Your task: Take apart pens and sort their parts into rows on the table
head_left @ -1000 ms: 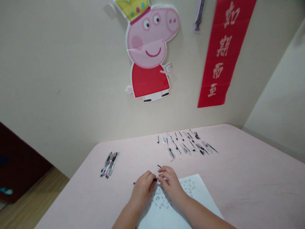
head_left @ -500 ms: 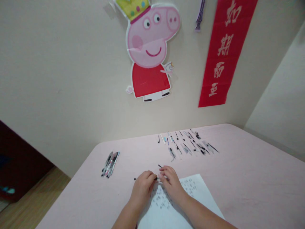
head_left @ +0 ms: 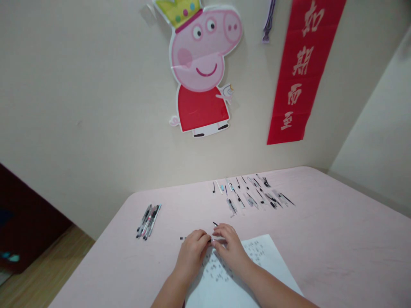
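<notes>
My left hand [head_left: 194,248] is closed around a pen [head_left: 182,238] held roughly level, its dark end poking out on the left. The pen's other end comes out between the fingertips, where my right hand [head_left: 233,246] meets it with thumb and fingers bent in a pinch. Just behind the right fingers shows a thin dark-tipped piece [head_left: 215,223]; whether it is held or lies on the table I cannot tell. Under both hands is a white sheet of paper [head_left: 269,256] with rows of dark handwriting. The fingers hide most of the pen.
A bundle of pens [head_left: 148,221] lies on the left of the pink-covered table [head_left: 105,265]. Toward the wall, several pen parts [head_left: 252,199], including clear barrels, dark refills and caps, are spread in rows. A cartoon pig cutout [head_left: 205,77] and red banner [head_left: 302,77] hang behind.
The pen's dark end sits slightly farther left and higher. The right thumb and fingers have shifted a little closer to the left fingertips. The bundle and pen parts have stayed put.
</notes>
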### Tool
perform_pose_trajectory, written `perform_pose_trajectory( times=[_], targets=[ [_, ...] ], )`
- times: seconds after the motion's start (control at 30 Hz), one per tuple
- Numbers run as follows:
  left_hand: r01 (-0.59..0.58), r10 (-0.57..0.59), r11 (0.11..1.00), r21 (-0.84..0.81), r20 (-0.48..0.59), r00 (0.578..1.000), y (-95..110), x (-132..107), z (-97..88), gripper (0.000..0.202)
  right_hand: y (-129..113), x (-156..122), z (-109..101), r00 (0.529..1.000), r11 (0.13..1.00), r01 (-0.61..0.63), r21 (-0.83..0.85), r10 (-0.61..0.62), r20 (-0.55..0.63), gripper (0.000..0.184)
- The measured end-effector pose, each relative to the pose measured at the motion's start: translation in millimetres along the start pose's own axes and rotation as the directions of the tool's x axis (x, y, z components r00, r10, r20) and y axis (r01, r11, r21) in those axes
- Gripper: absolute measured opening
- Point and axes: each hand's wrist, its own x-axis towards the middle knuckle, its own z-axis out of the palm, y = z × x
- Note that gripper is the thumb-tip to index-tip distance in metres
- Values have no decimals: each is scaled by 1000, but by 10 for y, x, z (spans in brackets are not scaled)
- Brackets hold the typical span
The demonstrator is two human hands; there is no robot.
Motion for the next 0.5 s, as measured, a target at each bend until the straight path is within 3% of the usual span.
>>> perform_pose_trajectory(
  times=[0.07,0.17,0.37,0.5],
  targets=[
    [0,0,1000,4,1,1000,0,-3,-2,18,2,4,-8,1000,1000,15,-25,-15,13,8],
    [-1,1,1000,13,5,1000,5,-10,-5,17,-13,2,-13,999,999,32,-31,-31,26,17],
    [-5,5,1000,5,-2,1000,-10,-8,5,19,-14,-5,-1,1000,1000,2,12,-2,2,14],
    [-8,8,1000,-9,-49,999,-62,-8,17,19,33,3,-5,997,998,52,19,-51,-52,18]
  ],
)
